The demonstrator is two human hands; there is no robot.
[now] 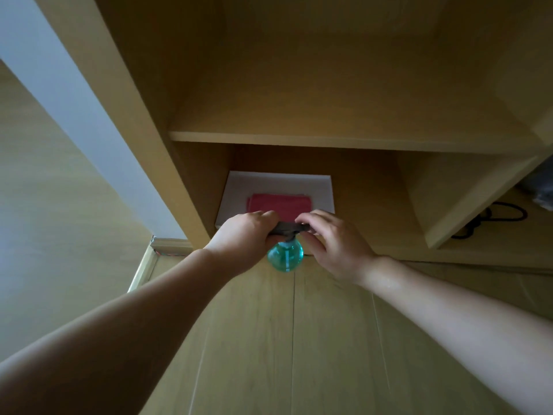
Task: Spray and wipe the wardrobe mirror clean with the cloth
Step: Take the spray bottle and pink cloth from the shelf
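Note:
A teal spray bottle (285, 256) with a dark trigger head hangs in front of the lowest shelf compartment. My left hand (244, 235) grips the dark head from the left. My right hand (332, 238) has its fingers curled over the head's right end. Behind the hands a folded red cloth (278, 205) lies in a white tray (236, 190) on the compartment floor. No mirror shows in this view.
The open wooden wardrobe has a bare shelf (329, 139) above and a side partition (478, 202) to the right. A black cord (493, 217) lies at far right. Wooden floor (284, 339) spreads below, with a pale wall (59, 100) to the left.

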